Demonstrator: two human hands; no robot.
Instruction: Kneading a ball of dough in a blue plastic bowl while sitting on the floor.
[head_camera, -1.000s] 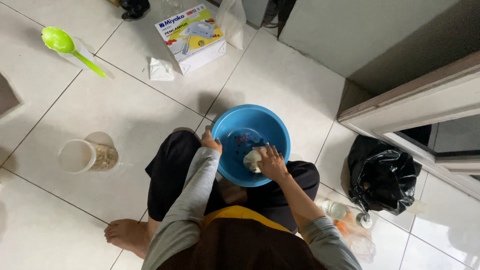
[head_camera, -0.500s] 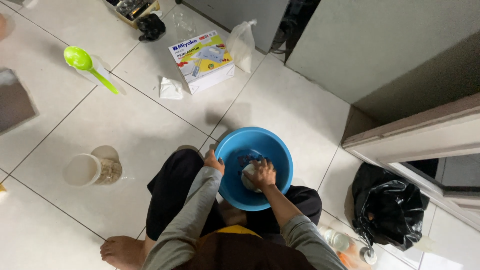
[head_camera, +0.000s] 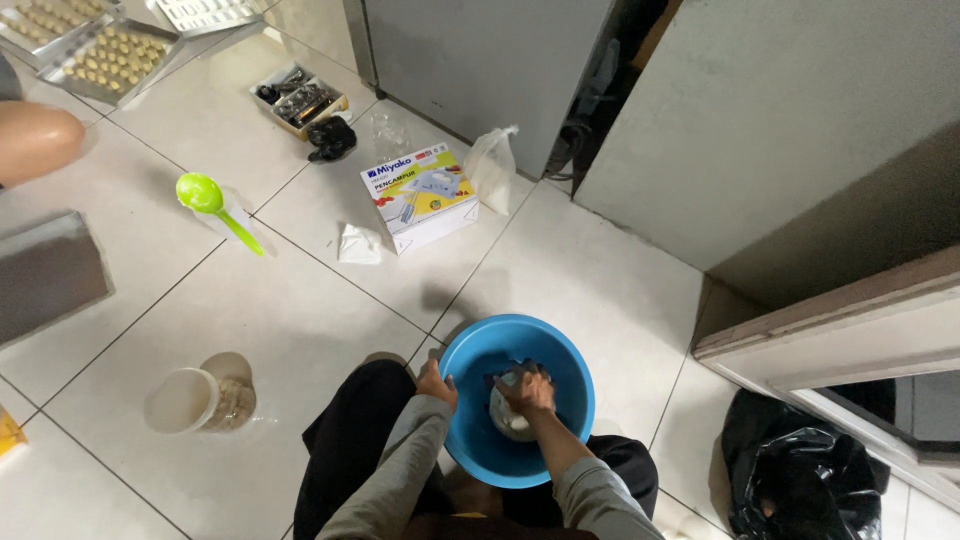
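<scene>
A pale tiled floor carries everything. At the upper left lie trays of small cookies, a green scoop, a crumpled tissue and a cardboard box. A plastic jar lies lower left; a black bag sits lower right.

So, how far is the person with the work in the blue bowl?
Already done, it seems: small pieces fill the baking tray at top left. In hand: the left hand steadies the rim of the blue bowl while the right hand presses a pale lump inside. What is left: the lump is not yet portioned.
</scene>
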